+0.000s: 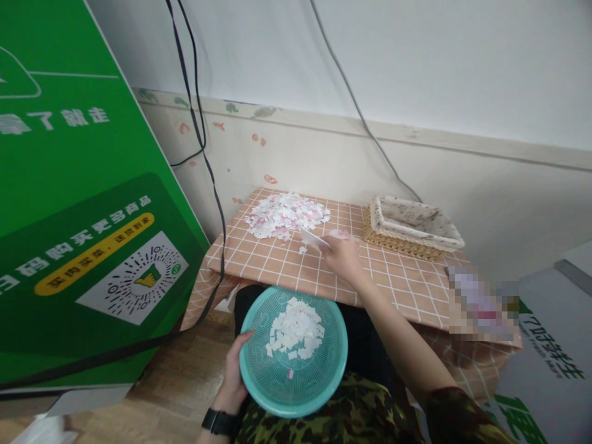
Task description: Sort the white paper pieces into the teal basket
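My left hand (237, 364) grips the left rim of a round teal plastic colander (289, 404), held above my lap just below the table's front edge. White paper scraps (297, 330) lie heaped inside it, with one red-and-white bit nearer its front. Over the table, my right hand (343, 256) is closed on a flat white card (314, 239); some pale paper also shows behind the fingers. The card points left toward a larger pile of white and pinkish paper scraps (287, 214) at the table's back left. A single loose scrap (302, 250) lies beneath the card.
The table has a brown checked cloth (398, 280). A lined wicker basket (407, 240) stands at its back right, and a blurred-out item (481, 302) lies at the right end. A green panel (92, 203) rises at left, with a dark strap (217, 203) hanging before it.
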A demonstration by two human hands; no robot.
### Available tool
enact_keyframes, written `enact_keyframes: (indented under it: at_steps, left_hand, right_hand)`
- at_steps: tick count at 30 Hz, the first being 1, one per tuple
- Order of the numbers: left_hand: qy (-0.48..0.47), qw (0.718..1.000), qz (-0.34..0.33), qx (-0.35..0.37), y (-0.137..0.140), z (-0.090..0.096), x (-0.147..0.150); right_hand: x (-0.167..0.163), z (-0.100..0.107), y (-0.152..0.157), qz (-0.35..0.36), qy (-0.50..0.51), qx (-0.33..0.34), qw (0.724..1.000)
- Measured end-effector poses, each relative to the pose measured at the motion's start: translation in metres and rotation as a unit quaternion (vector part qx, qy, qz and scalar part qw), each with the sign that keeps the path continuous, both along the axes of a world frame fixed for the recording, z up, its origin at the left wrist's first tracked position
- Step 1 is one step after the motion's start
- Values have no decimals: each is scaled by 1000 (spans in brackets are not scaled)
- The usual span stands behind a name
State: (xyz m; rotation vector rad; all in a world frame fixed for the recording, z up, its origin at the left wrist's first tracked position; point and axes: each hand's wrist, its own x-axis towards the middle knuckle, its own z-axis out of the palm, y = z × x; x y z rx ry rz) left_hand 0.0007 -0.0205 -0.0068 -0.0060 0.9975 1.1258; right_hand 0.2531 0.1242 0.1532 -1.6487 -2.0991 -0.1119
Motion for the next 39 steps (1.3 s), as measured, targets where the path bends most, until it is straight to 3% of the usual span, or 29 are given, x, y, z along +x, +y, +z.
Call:
enact_keyframes:
  at_steps: [6, 13, 20, 34, 36, 39]
  left_hand:
    - [-9, 1000, 17, 9, -1, 11, 0]
    - [9, 999, 22, 25, 3, 35, 3]
    - [13, 999, 27, 27, 7, 55, 5]
    - [22, 999, 24, 24, 7, 58, -3]
    - [23, 999, 26, 25, 7, 58, -2]
    - [28, 999, 32, 22, 7, 58, -1]
  right_hand:
    - [1, -7, -10, 19, 39, -6, 999]
    - [3, -13, -21, 101, 95, -47, 989]
    - [5, -14, -23, 102, 110, -47, 988]
    - [-4, -4, -84, 261, 146, -143, 944]
    - [-3, 1, -76, 252, 173, -138, 942]
    - [-4, 6, -48, 179, 194, -79, 961]
